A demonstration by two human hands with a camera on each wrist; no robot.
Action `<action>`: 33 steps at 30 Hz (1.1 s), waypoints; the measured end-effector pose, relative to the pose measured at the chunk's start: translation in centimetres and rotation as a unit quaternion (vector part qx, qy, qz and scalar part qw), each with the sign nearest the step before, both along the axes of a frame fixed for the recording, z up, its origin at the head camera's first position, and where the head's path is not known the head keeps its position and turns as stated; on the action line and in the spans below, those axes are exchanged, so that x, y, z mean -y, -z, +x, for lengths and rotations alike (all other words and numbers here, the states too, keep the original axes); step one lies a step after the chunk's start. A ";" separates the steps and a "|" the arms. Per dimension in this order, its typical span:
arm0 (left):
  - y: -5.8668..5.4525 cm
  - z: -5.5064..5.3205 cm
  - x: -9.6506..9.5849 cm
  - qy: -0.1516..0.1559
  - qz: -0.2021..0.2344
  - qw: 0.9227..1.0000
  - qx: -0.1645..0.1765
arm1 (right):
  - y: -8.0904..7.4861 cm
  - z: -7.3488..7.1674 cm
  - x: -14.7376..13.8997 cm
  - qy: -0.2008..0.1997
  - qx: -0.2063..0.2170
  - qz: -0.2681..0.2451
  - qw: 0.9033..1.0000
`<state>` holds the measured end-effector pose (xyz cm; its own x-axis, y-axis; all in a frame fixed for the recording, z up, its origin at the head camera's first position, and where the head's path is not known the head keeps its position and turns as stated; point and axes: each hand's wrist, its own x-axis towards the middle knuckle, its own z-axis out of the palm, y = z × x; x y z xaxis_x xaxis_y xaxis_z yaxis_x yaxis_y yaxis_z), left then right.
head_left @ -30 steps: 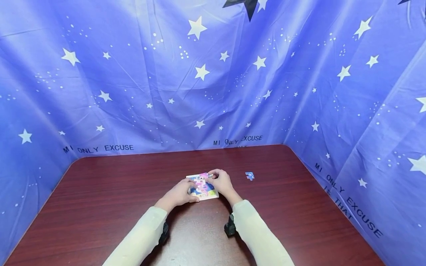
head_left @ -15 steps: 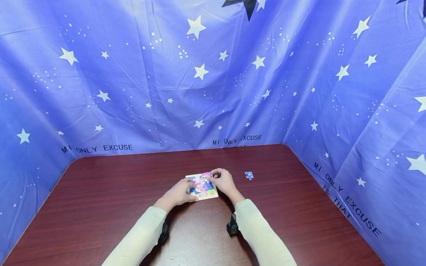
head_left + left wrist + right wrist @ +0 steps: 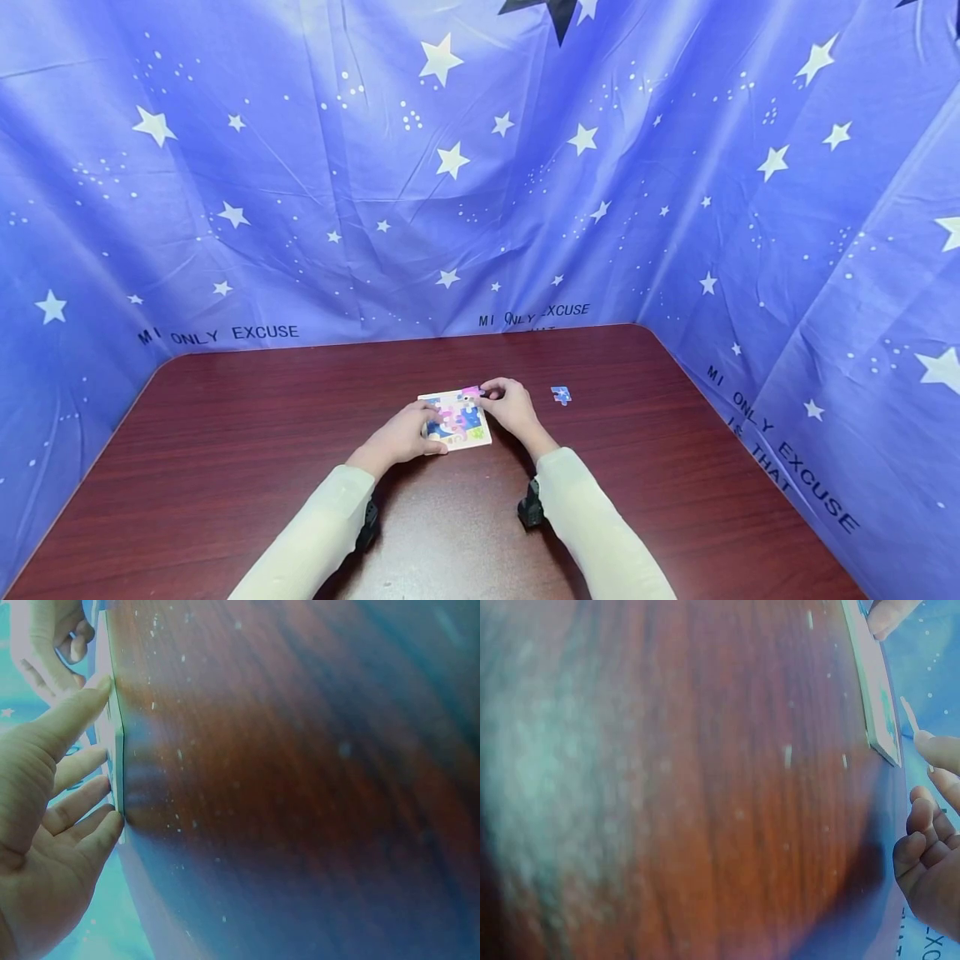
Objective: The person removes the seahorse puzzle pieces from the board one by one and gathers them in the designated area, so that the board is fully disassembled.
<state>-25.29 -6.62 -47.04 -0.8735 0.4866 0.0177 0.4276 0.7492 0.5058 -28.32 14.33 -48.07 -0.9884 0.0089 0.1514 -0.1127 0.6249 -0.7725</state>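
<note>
A small jigsaw puzzle board (image 3: 457,440) with a pale frame and a pink, blue and yellow picture lies on the table. My left hand (image 3: 402,433) holds its left side, with the thumb at the near edge and fingers over the picture. At the board's upper right, my right hand (image 3: 512,408) pinches a pink puzzle piece (image 3: 471,392). In the right wrist view that piece (image 3: 909,716) shows as a thin edge, raised off the board between thumb and fingertip. A blue puzzle piece (image 3: 561,395) with a pale star lies right of my right hand.
The dark red wooden table (image 3: 262,433) extends on all sides of the board. A blue star-printed curtain (image 3: 337,167) hangs behind it and along both sides. Black wrist cameras sit under both sleeves.
My right hand has drawn slightly to the right, carrying the pink piece toward the board's upper right and uncovering more of the picture. My left hand stays on the board.
</note>
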 end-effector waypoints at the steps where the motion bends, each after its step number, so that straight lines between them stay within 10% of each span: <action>1: 0.0 0.0 0.0 -0.002 0.000 1.000 0.003 | 0.0 0.0 -0.1 0.001 0.001 -0.001 1.000; 33: 0.2 0.0 0.0 0.000 0.002 1.000 -0.013 | 0.3 -0.1 -3.7 0.033 -0.002 0.020 0.999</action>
<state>-25.28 -6.58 -47.21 -0.8728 0.4862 0.0430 0.4406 0.7469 0.4980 -28.45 18.03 -48.39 -0.9851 0.0680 0.1579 -0.0738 0.6621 -0.7457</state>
